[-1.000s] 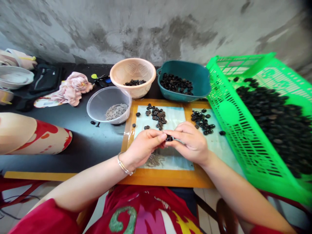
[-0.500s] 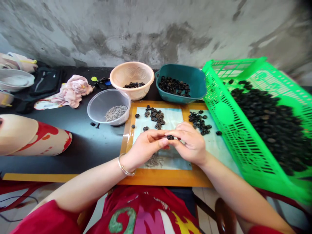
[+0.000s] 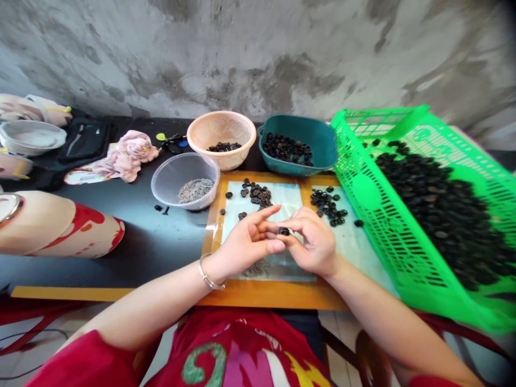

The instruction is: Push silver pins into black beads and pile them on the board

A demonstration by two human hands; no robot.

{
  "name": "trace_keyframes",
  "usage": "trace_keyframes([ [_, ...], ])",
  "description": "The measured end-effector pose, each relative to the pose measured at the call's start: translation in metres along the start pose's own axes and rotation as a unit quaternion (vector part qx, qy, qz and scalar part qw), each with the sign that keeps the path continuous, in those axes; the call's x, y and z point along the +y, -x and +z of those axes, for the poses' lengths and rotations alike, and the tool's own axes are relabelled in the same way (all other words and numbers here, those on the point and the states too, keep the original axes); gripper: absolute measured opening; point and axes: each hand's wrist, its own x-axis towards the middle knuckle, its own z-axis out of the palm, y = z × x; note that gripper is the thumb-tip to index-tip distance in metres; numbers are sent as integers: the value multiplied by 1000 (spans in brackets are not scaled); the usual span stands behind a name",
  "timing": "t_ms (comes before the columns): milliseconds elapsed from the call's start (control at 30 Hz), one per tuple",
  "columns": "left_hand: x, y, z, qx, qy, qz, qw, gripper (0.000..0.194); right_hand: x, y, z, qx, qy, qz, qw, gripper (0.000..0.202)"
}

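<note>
Between the thumb and fingers of my right hand (image 3: 316, 242) is a small black round piece (image 3: 284, 231). Close against it, my left hand (image 3: 244, 244) is open, thumb apart from the stretched fingers; some of those fingertips reach behind the piece. Beyond the hands, black rings with centre holes (image 3: 258, 194) lie heaped on the pale blue sheet. Another heap of black discs (image 3: 328, 204) sits farther right. Thin metal pins (image 3: 256, 269) are scattered beneath my left hand, partly hidden by it.
A clear bowl (image 3: 163, 185) holds metal pins. Behind stand a peach basket (image 3: 237, 160) and a teal basin (image 3: 298, 168), both with black pieces. A green crate (image 3: 366, 188) full of black discs borders the right side. On the left are a printed cylinder (image 3: 80, 228) and a pink cloth (image 3: 133, 156).
My left fingers have let go of the black piece and spread, drawing slightly away. My right hand keeps hold of it. The whole view has shifted slightly.
</note>
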Motion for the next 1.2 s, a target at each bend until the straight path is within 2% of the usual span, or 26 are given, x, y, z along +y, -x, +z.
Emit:
trace_keyframes([
  [67, 1, 1, 0, 5, -66, 42, 997, 61, 0, 1, 2, -8, 0, -8, 1000, 10],
  [167, 3, 2, 0, 14, -191, 90, 977, 43, 0, 2, 6, -8, -8, -3, 1000, 7],
  [267, 3, 2, -1, 18, -263, 101, 959, 38, 1, 2, 8, -15, -11, 11, 1000, 4],
  [367, 0, 1, -3, 6, -275, 95, 957, 36, 1, 2, 8, -19, -14, 12, 1000, 5],
  [500, -3, 1, -2, 7, -244, 81, 966, 34, 2, 2, 7, -21, -15, 2, 1000, 7],
  [633, -2, 0, 4, 14, -159, 65, 985, 37, 5, 3, 6, -10, -12, 2, 1000, 10],
  [833, -2, 1, 7, 31, -41, 31, 998, 63, 11, 6, 2, -8, -27, 51, 998, 19],
  [900, -2, 0, 6, 33, -11, 20, 999, 60, 14, 7, 0, -1, -31, 64, 998, 21],
  [1067, 3, -4, 2, 42, -7, -2, 999, 33, 16, 7, -1, -26, -29, 49, 998, 23],
  [1200, 7, -7, 0, 14, 33, -67, 997, 31, 14, 5, -1, -33, -12, 26, 999, 25],
])
